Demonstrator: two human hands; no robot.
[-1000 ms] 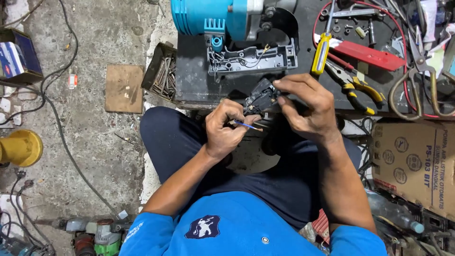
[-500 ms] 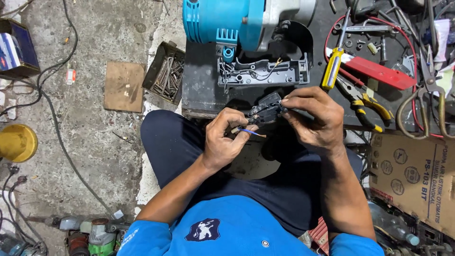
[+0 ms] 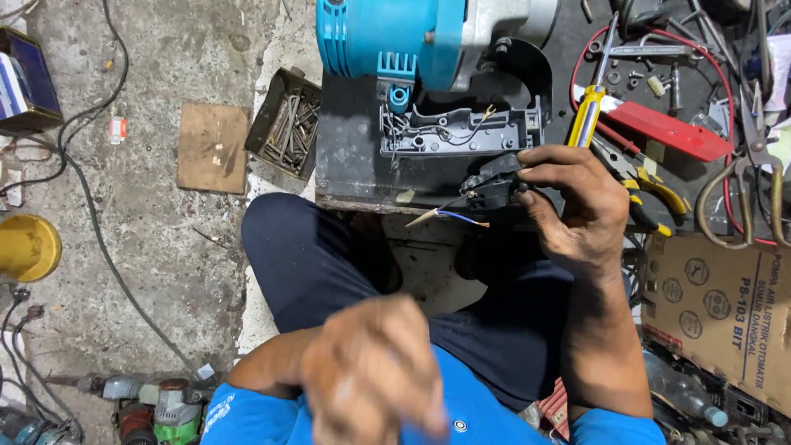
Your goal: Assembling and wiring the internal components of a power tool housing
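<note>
Black switch part (image 3: pixel 492 183) with two loose wires, pinched in right hand (image 3: pixel 577 206) fingers (image 3: pixel 550 156), just below the open grey handle shell (image 3: pixel 461 132) of the teal power tool (image 3: pixel 412 37). Left hand (image 3: pixel 375 371) blurred, near camera; finger state cannot be told. Yellow-handled screwdriver (image 3: pixel 587 115) right of shell.

A small black switch part (image 3: pixel 493 183) with blue and white wire ends sticking out leftward, held just below the open grey handle shell (image 3: pixel 461 130).

A repair workshop: opened teal power tool (image 3: pixel 428 41), pliers (image 3: pixel 643 185), screwdriver (image 3: pixel 589 111), tray of nails (image 3: pixel 288 124).
</note>
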